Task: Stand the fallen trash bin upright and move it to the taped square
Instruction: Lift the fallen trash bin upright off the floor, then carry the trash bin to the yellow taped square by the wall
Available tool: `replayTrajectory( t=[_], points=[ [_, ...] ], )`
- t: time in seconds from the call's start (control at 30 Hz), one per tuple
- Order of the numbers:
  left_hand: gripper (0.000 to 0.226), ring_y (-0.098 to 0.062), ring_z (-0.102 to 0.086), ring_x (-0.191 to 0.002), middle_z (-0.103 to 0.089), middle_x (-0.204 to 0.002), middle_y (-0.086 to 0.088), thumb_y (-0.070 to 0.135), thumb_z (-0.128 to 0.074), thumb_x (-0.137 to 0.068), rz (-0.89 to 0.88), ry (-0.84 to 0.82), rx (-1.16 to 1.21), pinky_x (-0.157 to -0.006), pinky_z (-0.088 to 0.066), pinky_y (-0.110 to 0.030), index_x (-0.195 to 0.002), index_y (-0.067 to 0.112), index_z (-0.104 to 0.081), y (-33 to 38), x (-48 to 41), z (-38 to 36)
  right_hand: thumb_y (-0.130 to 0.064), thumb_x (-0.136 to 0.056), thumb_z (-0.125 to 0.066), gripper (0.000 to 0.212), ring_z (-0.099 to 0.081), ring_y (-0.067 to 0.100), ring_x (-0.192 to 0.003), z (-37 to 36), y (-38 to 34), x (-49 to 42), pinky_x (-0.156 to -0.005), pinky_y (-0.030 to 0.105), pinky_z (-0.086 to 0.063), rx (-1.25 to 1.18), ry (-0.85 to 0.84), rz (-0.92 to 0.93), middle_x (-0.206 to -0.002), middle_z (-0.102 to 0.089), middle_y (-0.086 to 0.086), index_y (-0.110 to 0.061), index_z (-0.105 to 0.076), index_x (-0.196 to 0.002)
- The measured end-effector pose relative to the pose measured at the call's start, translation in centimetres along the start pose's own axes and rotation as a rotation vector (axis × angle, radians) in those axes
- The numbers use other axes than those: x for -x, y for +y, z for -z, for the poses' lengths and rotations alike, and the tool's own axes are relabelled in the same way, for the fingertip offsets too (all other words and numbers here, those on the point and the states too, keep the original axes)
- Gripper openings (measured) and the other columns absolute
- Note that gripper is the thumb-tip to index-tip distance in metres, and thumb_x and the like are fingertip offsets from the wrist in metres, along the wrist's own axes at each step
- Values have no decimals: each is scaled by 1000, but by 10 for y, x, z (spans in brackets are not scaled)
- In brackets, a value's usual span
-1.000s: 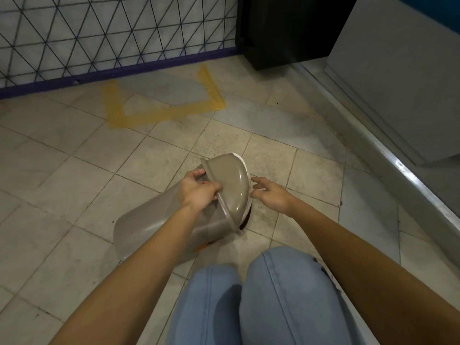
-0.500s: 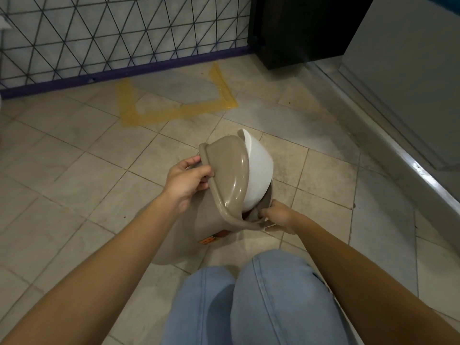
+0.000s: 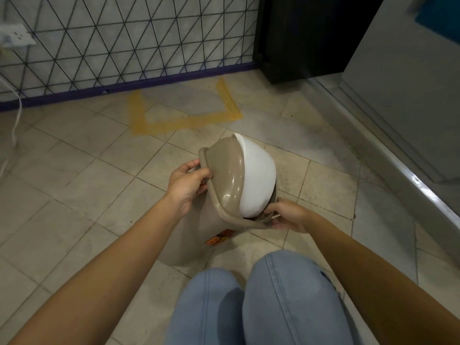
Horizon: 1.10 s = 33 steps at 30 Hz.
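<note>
The beige trash bin (image 3: 225, 175) with a white swing flap is tilted, its top raised toward the taped square and its base near my knees. My left hand (image 3: 188, 184) grips the lid rim on the left side. My right hand (image 3: 288, 216) grips the lid rim at its lower right. An orange sticker shows on the bin's side. The yellow taped square (image 3: 184, 124) lies on the floor just beyond the bin, against the wall.
A wire mesh panel (image 3: 124, 46) on a purple base runs along the back wall. A dark cabinet (image 3: 298, 41) stands at the back right. A metal ledge (image 3: 398, 158) runs along the right. A white cable (image 3: 16, 120) hangs at far left. My knees (image 3: 261, 305) are below.
The bin has been tipped up from lying on its side to a steep tilt. My right hand has moved from beside the lid to gripping its lower rim.
</note>
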<state>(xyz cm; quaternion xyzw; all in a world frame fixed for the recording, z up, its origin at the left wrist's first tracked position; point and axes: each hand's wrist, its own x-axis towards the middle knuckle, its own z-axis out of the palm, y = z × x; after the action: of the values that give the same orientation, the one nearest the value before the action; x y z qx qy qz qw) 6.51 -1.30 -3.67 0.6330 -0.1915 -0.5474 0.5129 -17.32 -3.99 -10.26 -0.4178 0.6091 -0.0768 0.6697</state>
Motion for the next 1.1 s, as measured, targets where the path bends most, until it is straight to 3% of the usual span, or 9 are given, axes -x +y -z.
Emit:
replayTrajectory(
  t=[0.13,0.37,0.5,0.63,0.8,1.0,1.1],
  points=[
    [49,-9,-60,-52,-65,-74,-4,-6,-57,-76,-12,19,56,-48,-50,-23,-123,8,-54,10,5,1,-12,-83,-61,47,-62,23,-102,11,-18,13,-73,29,-55,52,33,62,-118,-58,7,-15,-44,-126],
    [48,-16,-59,-75,-67,-90,-3,-2,-52,-81,-7,11,31,-67,-51,-27,-125,17,-56,8,3,19,-17,-75,-71,81,-61,21,-95,16,-43,27,-67,26,-53,153,144,130,-116,-58,9,-21,-26,-143],
    [53,-15,-58,-71,-67,-84,-2,-2,-51,-81,-13,33,-8,-68,-49,-27,-130,17,-53,-4,-2,31,-17,-74,-73,80,-64,15,-85,10,-51,29,-62,22,-52,191,155,187,-97,-62,5,-17,-31,-142],
    [58,-16,-60,-73,-67,-86,-5,-7,-47,-80,-6,58,-55,-73,-51,-30,-135,13,-47,-14,-6,43,-18,-71,-77,83,-64,12,-81,3,-52,29,-56,19,-52,179,168,245,-92,-62,3,-17,-32,-140],
    [58,-13,-58,-65,-65,-74,-3,-8,-45,-79,-11,64,-43,-68,-49,-27,-133,13,-48,-18,-7,47,-19,-68,-81,88,-64,15,-84,-1,-48,28,-60,22,-53,183,149,265,-92,-59,3,-16,-30,-140],
    [58,-17,-58,-72,-64,-78,-5,-5,-45,-81,-43,52,-104,-80,-50,-34,-136,14,-44,-20,-9,49,-23,-65,-83,91,-63,14,-87,0,-43,26,-59,20,-53,155,144,283,-94,-57,2,-19,-31,-139],
    [58,-16,-57,-69,-63,-75,-4,-6,-45,-80,-41,53,-101,-77,-50,-33,-135,14,-44,-22,-11,50,-23,-63,-84,92,-62,14,-88,0,-42,27,-56,19,-53,138,146,286,-97,-55,1,-20,-32,-139]
  ],
)
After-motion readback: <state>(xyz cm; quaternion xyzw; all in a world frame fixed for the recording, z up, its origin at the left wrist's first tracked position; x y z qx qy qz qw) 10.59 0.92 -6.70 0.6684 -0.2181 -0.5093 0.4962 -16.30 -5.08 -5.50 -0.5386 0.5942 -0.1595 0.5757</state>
